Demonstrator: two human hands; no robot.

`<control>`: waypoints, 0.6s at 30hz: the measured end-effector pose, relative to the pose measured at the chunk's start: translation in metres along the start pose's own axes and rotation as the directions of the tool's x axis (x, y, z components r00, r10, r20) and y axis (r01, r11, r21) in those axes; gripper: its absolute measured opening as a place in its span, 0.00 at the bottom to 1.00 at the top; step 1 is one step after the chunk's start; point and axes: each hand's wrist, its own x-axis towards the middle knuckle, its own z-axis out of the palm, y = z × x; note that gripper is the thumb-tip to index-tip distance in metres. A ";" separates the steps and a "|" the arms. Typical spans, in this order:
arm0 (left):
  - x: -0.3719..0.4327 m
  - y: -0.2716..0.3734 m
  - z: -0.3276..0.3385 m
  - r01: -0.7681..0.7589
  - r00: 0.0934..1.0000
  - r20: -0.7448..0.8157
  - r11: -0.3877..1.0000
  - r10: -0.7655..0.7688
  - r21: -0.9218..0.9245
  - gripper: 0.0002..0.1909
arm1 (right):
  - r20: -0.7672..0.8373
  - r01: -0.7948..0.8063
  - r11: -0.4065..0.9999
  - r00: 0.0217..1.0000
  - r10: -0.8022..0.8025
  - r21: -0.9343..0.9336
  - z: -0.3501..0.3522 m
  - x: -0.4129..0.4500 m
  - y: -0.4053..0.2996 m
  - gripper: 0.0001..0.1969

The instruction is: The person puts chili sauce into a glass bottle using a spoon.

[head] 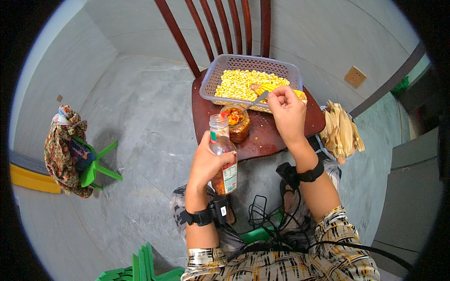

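My left hand point(207, 163) is closed around a glass bottle point(225, 154) with a printed label; its mouth is uncapped and red-orange contents lie in its lower part. A small metal spoon point(261, 98) is pinched in my right hand point(289, 110), its bowl end up by the basket and its other part slanting down to the mouth of an open glass jar point(240, 130). Chopped red and yellow sauce fills the jar, which stands on the wooden chair seat point(260, 140). Something red shows between bottle mouth and jar.
Behind the jar, a purple plastic basket point(211, 84) holds loose corn kernels point(239, 84) and corn cobs point(269, 87). Dried husks point(339, 131) lie right of the chair. Black cables point(277, 217) hang between the legs. A green stool point(93, 172) draped with floral cloth stands left.
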 end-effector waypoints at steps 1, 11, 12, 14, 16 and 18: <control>0.000 0.001 0.000 -0.003 1.000 -0.004 1.000 0.003 0.000 0.26 | 0.110 -0.027 0.999 0.993 0.031 -0.044 -0.004 0.002 0.006 0.05; -0.001 0.005 0.001 -0.003 1.000 -0.008 1.000 0.003 -0.009 0.25 | 0.697 0.219 0.855 0.686 0.208 -0.470 -0.010 -0.004 0.036 0.08; -0.002 0.006 0.001 0.007 1.000 -0.007 1.000 -0.008 -0.016 0.26 | 0.708 0.231 0.834 0.663 0.242 -0.501 -0.007 -0.007 0.037 0.09; -0.004 0.007 0.000 0.016 1.000 -0.011 1.000 -0.016 0.001 0.26 | 0.716 0.264 0.817 0.656 0.237 -0.512 0.000 -0.013 0.038 0.08; -0.004 0.008 -0.001 0.011 1.000 -0.026 0.998 -0.009 0.063 0.26 | 0.716 0.298 0.792 0.657 0.234 -0.532 0.005 -0.015 0.040 0.08; -0.004 0.008 -0.001 0.016 1.000 -0.009 1.000 -0.016 0.022 0.27 | 0.706 0.313 0.759 0.659 0.259 -0.571 0.008 -0.017 0.042 0.07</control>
